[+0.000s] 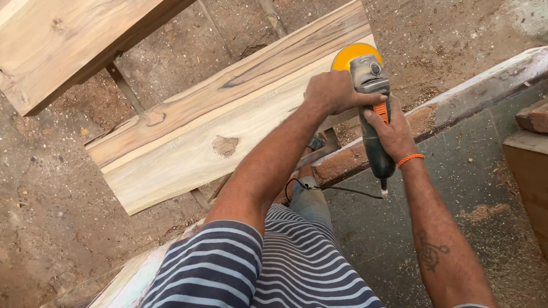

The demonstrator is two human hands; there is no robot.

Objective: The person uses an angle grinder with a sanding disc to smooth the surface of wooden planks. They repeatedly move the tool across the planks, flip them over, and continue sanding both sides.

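Both hands close around the angle grinder (371, 108): left hand (334, 91) at its head, right hand (394, 134) on its body. Disc may dig into the plank (228, 120) if tilted.

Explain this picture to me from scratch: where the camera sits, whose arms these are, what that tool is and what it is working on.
The camera is worn on a person's head and looks down, so the two arms reaching out from the bottom are that person's own, above a striped shirt. Both hands hold one power tool, a hand-held grinder or sander with a dark body and an orange-yellow disc at its far end. The left hand grips near the head of the tool; the right hand, with an orange band at the wrist, wraps the body. A thin cord runs from its tail. The disc meets the end of a long pale wooden plank with darker grain and a knot, resting on a metal frame. Another plank lies top left. The ground is covered in sawdust.
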